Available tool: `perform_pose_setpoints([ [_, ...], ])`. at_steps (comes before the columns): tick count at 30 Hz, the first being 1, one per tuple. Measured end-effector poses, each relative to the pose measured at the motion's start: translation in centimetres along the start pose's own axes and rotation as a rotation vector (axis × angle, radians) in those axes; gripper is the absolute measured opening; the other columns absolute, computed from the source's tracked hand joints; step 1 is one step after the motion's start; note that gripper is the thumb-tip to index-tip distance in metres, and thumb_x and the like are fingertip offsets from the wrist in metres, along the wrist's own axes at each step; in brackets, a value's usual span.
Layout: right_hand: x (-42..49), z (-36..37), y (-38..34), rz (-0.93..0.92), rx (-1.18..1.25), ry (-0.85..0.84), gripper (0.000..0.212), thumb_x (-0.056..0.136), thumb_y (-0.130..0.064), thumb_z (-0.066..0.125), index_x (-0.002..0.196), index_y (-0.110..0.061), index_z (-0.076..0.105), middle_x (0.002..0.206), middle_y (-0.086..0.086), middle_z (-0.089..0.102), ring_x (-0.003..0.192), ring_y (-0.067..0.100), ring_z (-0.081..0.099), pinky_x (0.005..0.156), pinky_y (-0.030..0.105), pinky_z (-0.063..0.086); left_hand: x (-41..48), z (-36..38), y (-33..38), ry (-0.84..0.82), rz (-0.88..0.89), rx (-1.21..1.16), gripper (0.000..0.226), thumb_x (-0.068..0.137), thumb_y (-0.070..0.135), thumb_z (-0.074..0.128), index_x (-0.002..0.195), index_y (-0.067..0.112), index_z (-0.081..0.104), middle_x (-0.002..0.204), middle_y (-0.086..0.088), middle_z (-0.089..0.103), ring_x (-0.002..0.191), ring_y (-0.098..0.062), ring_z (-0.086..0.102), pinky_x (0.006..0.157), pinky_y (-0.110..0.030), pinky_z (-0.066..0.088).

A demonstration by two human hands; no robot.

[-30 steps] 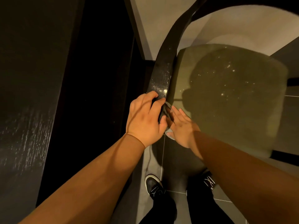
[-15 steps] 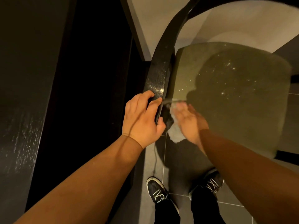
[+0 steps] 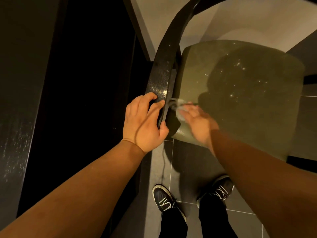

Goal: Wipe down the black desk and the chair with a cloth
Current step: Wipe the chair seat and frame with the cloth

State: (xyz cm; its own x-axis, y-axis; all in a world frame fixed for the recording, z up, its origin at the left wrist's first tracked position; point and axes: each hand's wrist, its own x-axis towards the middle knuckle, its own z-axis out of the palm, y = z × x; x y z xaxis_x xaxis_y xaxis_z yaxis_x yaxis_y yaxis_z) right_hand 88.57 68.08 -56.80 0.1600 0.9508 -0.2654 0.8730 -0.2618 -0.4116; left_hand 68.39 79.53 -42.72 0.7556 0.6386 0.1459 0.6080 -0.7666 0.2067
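We wipe the chair (image 3: 240, 100) at its seat edge.
Our left hand (image 3: 145, 122) curls round the stiff rail (image 3: 163, 74), a firm hold; our right hand (image 3: 197, 124), blurred, presses flat on the soft, light cloth (image 3: 181, 107) just beside it.

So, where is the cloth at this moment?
Head view, centre: the cloth lies under the right hand at the left edge of the olive seat, beside the black rail that the left hand grips.

No legible text, label, brand, number or sign appears on any surface. The white marks on the black left shoe (image 3: 163, 198) and black right shoe (image 3: 217, 191), on the grey tiled floor (image 3: 185, 165), are laces, not lettering.
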Motion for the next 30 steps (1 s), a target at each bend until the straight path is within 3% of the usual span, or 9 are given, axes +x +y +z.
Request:
perform_pose_setpoints([
  [4,-0.9,0.2,-0.7,0.238,0.054,0.199,0.092,0.084,0.014,0.051,0.163,-0.020,0.017,0.170,0.008,0.005,0.152,0.022,-0.011,0.121,0.036,-0.004,0.0,0.0,-0.1,0.005,-0.008,-0.024,0.057,0.076,0.032,0.070,0.126,0.004,0.068,0.133,-0.017,0.057,0.122,-0.038,0.052,0.099,-0.048,0.041],
  [8,-2.6,4.9,-6.0,-0.028,0.130,0.054,0.076,0.089,0.000,0.055,0.160,-0.013,0.029,0.169,0.009,0.018,0.157,0.027,0.005,0.123,0.034,-0.012,0.1,0.0,-0.1,-0.005,-0.010,-0.047,0.058,0.074,0.030,0.070,0.125,0.003,0.068,0.133,-0.019,0.057,0.121,-0.041,0.053,0.099,-0.051,0.044],
  [10,-3.1,4.9,-5.8,-0.087,0.113,-0.001,0.073,0.096,-0.009,0.051,0.163,-0.019,0.021,0.169,0.005,0.017,0.158,0.025,0.005,0.127,0.037,-0.002,0.1,0.1,-0.1,-0.031,-0.008,-0.041,0.059,0.074,0.031,0.069,0.126,0.002,0.067,0.133,-0.019,0.057,0.122,-0.042,0.054,0.101,-0.052,0.044],
  [13,-2.8,4.2,-2.5,-0.143,0.045,0.024,0.066,0.089,0.001,0.054,0.153,-0.013,0.043,0.166,0.008,0.029,0.155,0.031,0.020,0.126,0.049,0.019,0.1,0.2,-0.1,-0.047,-0.005,-0.015,0.060,0.075,0.032,0.069,0.125,0.002,0.066,0.132,-0.020,0.057,0.122,-0.043,0.055,0.101,-0.050,0.043],
  [16,-4.8,3.2,1.4,0.102,0.058,0.102,0.079,0.085,0.008,0.050,0.157,-0.023,0.037,0.168,0.006,0.023,0.155,0.031,0.017,0.126,0.044,0.017,0.1,0.2,-0.1,-0.046,-0.013,-0.009,0.061,0.073,0.031,0.069,0.126,0.002,0.064,0.132,-0.020,0.056,0.123,-0.043,0.054,0.101,-0.049,0.042],
  [19,-7.1,2.5,3.4,0.369,0.151,0.192,0.066,0.098,-0.004,0.033,0.161,-0.025,0.027,0.170,0.003,0.014,0.157,0.025,0.004,0.127,0.038,0.009,0.1,0.1,0.0,-0.051,-0.021,-0.011,0.061,0.072,0.030,0.069,0.127,0.003,0.065,0.133,-0.020,0.055,0.123,-0.043,0.054,0.101,-0.049,0.041],
  [21,-6.4,3.0,1.2,0.435,0.144,0.284,0.074,0.090,0.005,0.050,0.157,-0.022,0.033,0.167,0.008,0.024,0.156,0.030,0.012,0.126,0.041,0.007,0.0,0.2,0.0,-0.053,-0.024,-0.010,0.060,0.072,0.029,0.070,0.126,0.003,0.065,0.134,-0.020,0.055,0.124,-0.042,0.053,0.102,-0.047,0.040],
  [25,-4.0,6.0,-5.5,0.144,0.202,0.124,0.064,0.087,0.004,0.058,0.149,-0.009,0.048,0.165,0.010,0.030,0.155,0.034,0.019,0.123,0.041,-0.003,0.0,0.2,0.0,-0.063,-0.020,0.000,0.060,0.073,0.028,0.071,0.127,0.002,0.064,0.136,-0.020,0.055,0.125,-0.042,0.053,0.103,-0.048,0.041],
  [30,-5.1,4.3,-1.2,0.017,0.030,0.168,0.049,0.093,-0.012,0.067,0.142,-0.012,0.058,0.156,0.007,0.047,0.148,0.033,0.037,0.122,0.048,0.021,0.0,0.3,0.0,-0.036,-0.009,0.011,0.060,0.076,0.033,0.067,0.128,0.003,0.062,0.137,-0.020,0.054,0.128,-0.042,0.051,0.106,-0.048,0.040],
])
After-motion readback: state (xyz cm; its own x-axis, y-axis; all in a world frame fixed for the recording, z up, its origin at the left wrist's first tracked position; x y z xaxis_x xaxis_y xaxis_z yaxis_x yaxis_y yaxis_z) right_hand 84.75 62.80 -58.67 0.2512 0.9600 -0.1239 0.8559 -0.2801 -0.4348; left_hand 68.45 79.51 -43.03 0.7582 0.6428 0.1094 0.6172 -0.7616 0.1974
